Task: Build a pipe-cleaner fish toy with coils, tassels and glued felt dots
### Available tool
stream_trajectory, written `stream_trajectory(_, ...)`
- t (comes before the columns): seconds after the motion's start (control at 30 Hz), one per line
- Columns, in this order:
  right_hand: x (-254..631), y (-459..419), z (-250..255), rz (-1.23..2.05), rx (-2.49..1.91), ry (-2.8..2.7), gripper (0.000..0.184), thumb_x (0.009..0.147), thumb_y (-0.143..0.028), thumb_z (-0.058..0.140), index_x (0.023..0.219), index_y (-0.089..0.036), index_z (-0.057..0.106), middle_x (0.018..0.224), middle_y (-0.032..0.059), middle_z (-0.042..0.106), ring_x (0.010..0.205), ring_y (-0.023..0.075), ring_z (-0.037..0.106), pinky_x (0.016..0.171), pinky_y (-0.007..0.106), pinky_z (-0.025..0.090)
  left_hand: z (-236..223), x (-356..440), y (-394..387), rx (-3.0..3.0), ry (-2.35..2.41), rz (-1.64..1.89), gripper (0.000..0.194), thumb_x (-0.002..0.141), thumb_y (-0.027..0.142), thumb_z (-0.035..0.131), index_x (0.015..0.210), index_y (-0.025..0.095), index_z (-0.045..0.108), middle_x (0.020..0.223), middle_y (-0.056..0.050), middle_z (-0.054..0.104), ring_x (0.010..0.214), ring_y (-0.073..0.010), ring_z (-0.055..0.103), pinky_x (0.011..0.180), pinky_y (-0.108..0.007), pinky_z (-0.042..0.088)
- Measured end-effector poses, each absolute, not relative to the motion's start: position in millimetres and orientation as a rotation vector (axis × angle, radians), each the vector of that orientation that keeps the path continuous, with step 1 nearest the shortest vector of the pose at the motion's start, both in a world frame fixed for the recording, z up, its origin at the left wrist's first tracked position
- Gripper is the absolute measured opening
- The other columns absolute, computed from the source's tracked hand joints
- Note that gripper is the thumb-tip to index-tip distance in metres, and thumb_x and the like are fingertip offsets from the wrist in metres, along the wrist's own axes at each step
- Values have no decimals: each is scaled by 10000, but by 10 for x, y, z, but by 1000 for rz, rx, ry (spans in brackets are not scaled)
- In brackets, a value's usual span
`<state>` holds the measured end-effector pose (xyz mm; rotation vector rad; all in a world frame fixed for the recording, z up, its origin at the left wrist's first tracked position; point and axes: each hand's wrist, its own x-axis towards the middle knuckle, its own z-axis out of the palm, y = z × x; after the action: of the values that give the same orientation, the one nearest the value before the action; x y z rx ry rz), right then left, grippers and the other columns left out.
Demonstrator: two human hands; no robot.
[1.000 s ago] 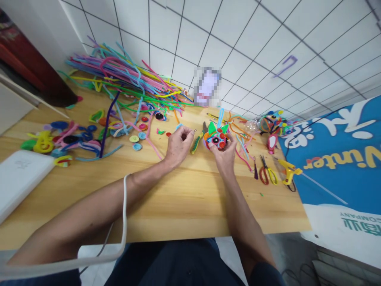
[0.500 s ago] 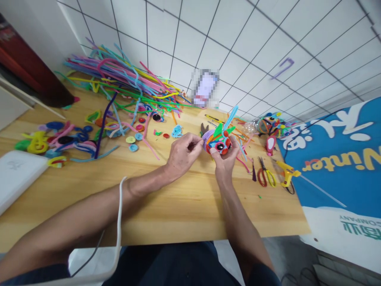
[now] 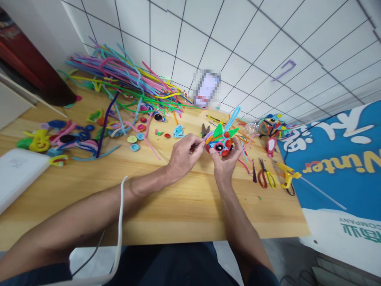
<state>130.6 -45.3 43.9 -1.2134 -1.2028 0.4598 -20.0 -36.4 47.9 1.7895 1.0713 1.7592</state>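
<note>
Above the middle of the table, my right hand (image 3: 224, 163) is wrapped round a colourful pipe-cleaner figure (image 3: 222, 140). The figure has red balls, a round black eye, green leaf-like pieces and a light blue loop standing up from its top. My left hand (image 3: 186, 155) is closed in a pinch at the figure's left side, by its purple and orange strands. What sits between the left fingertips is too small to make out. Pliers (image 3: 205, 130) with dark jaws lie just behind the figure, partly hidden by it.
A heap of pipe cleaners (image 3: 119, 75) lies at the back left, with coiled pieces (image 3: 135, 147) before it. Scissors (image 3: 264, 176), a yellow glue gun (image 3: 286, 174) and a cutter knife (image 3: 216, 119) lie on the right. A phone (image 3: 207, 89) leans on the tiled wall. A white cable (image 3: 120, 214) crosses my left forearm.
The figure has turned slightly in my right hand, so its green pieces and red balls sit differently. My left hand stays pinched beside it. The whole view has shifted a little.
</note>
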Motion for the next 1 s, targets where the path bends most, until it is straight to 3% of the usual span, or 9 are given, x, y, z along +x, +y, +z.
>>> stream_trajectory(0.47,1309,-462,446,475,-1227,-1205,802,717,-384,841,1386,-235,424,1472,149,504,1270,245,617,1070,425,539,435,-193,-359,1820,1074,1748,122,973,159,637,855,188,652,749,15,661,646,-100,572,628,-233,466)
stream_trajectory(1.0,1344,-452,422,506,-1196,-1212,795,724,-422,851,1390,-252,451,1438,124,534,1224,233,630,1077,446,532,416,-186,-354,1777,1058,1716,100,986,166,622,915,191,688,809,-7,693,709,-122,610,698,-254,498)
